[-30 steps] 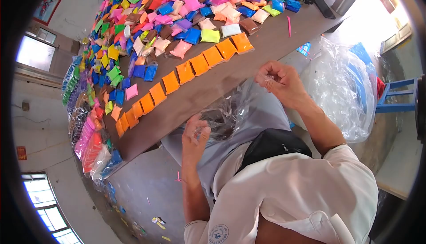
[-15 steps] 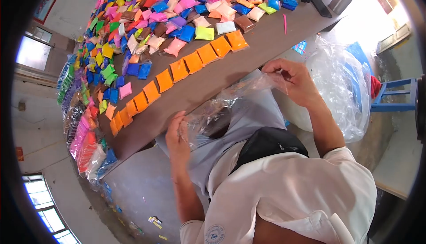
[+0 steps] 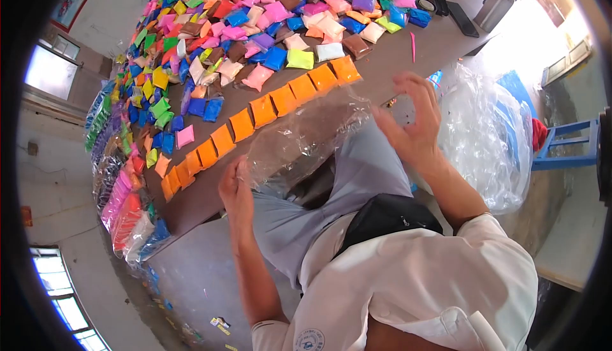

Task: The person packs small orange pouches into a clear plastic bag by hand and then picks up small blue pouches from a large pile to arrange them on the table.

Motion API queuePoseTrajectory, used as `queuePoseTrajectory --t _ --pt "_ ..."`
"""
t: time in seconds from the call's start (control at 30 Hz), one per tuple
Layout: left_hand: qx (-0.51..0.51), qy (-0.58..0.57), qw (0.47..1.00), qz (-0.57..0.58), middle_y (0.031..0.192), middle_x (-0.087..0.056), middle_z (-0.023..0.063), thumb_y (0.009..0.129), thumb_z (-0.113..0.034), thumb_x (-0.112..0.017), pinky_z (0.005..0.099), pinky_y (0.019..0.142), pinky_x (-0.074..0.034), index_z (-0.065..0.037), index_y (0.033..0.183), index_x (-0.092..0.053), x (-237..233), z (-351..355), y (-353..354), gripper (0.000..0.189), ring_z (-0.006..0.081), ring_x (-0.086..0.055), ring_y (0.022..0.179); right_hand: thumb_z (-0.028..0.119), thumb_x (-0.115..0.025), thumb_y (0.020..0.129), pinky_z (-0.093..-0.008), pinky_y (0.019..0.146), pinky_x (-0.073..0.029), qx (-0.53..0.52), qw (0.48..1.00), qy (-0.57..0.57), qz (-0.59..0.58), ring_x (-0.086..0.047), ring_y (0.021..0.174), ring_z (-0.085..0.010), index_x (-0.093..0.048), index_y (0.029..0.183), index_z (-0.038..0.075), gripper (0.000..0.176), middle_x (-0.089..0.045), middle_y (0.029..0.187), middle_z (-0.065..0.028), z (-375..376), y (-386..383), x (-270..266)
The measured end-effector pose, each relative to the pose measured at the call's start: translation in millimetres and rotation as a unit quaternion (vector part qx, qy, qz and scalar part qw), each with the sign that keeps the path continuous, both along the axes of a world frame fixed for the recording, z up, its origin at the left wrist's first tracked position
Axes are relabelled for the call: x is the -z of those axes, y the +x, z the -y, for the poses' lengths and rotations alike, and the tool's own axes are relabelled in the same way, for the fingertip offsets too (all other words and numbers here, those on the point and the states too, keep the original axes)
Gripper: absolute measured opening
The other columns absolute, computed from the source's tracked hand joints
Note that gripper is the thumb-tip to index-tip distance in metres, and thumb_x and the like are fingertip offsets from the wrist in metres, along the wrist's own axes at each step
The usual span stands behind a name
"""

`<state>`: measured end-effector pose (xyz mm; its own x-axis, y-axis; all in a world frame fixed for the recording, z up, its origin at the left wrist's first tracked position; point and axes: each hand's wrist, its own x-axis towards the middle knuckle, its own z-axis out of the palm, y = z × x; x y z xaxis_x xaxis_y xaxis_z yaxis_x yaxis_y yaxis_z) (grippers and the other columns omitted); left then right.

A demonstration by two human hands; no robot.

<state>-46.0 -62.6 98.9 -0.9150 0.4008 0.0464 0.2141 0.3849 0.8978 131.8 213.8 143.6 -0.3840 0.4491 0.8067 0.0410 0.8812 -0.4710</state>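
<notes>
A clear plastic bag [image 3: 303,140] is stretched out above my lap, along the table's near edge. Its left end is pinched in my left hand [image 3: 237,188], whose fingers are closed on the film. My right hand [image 3: 415,121] is raised just beyond the bag's right end, thumb and fingers apart, with nothing visible between them. Beyond the bag, a slanting row of flat orange packets [image 3: 262,110] lies on the brown table [image 3: 395,64]. The bag partly overlaps the nearer side of that row.
A large heap of small coloured packets [image 3: 274,13] covers the table's far side. Filled bags [image 3: 121,198] hang at its left end. A pink stick [image 3: 413,47], a phone [image 3: 463,19] and a metal flask [image 3: 495,7] lie right. Clear bags [image 3: 481,140] bulge beside a blue stool [image 3: 567,144].
My right hand has gone from pinching the bag to open fingers, apart from it. My left hand has shifted slightly left, and the bag is spread wider and nearer the orange row.
</notes>
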Motion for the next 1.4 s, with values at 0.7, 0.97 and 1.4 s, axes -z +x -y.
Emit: queuePoseTrajectory --t 0.7,0.97,1.4 --pt "0.033 0.052 0.998 -0.024 0.097 -0.066 0.0088 0.097 -0.017 -0.056 0.0283 0.079 -0.047 0.006 0.11 -0.064 35.7 17.2 -13.7 0.028 0.0143 -0.057 0.088 0.026 -0.071 0.081 -0.0386 0.079 -0.053 -0.316 0.856 0.163 0.374 -0.06 0.101 -0.0242 -0.065 0.086 0.006 0.022 -0.061 0.105 -0.0081 104.0 -82.6 63.2" --pt "0.022 0.035 0.998 -0.056 0.093 -0.065 0.0072 0.101 -0.027 -0.052 0.0269 0.078 -0.047 0.005 0.108 -0.065 37.0 29.4 -9.7 0.035 0.0126 -0.058 0.087 0.02 -0.083 0.069 -0.0405 0.076 -0.053 -0.05 0.991 0.081 -0.092 -0.064 0.09 -0.0284 -0.066 0.102 0.004 0.04 -0.065 0.105 -0.009 44.7 -61.6 -14.4" --pt "0.025 0.03 0.995 -0.087 0.081 -0.061 0.0066 0.104 -0.033 -0.043 0.0307 0.078 -0.047 0.002 0.103 -0.069 23.9 26.3 3.5 0.044 0.017 -0.057 0.079 0.021 -0.066 0.092 -0.0255 0.059 -0.044 -0.177 0.893 -0.403 0.093 -0.055 0.065 -0.0071 -0.069 0.093 0.0 0.022 -0.063 0.071 -0.0009 -2.2 -65.4 19.4"
